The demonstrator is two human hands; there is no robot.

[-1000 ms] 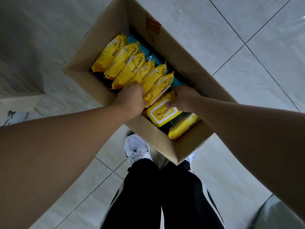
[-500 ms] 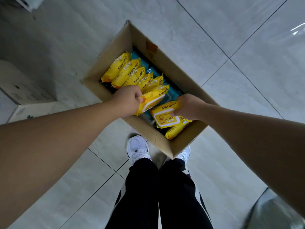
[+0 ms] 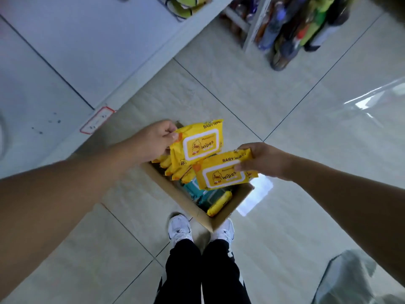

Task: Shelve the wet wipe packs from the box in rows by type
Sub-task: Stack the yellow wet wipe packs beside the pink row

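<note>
Head view, one frame.

Far left: white shelf, bare board facing the camera. A red-edged tag sits on its front lip; the print is too small to read.

Left hand: thumb on top, fingers under, pinching the left short end of the left pack. The pack is face up, above the box and clear of it. Its long axis runs across the view, far end tipped slightly up.

Box: on the floor at the person's feet, open. Inside is a row of yellow packs on edge, with teal packs below them. One more yellow pack lies at the near end.

Right pack: face up over the box, just below the left pack and overlapping its lower corner. Long axis also across the view.

Right hand: pinches the right end of the right pack, thumb on top.

Far right, top: a rack of bottles, blurred.

Key relation: the shelf lies up and left of both packs, and the left hand is nearer to it. Judgement: the left pack goes in first, grip end leading, and the right pack follows in the same row since the type matches.

Writing, both packs: "BABY WIPES" along the top edge, "Wipes" beside a duck cartoon on the white-framed flap. Left pack also has an "80" badge. No brand line is legible.
</note>
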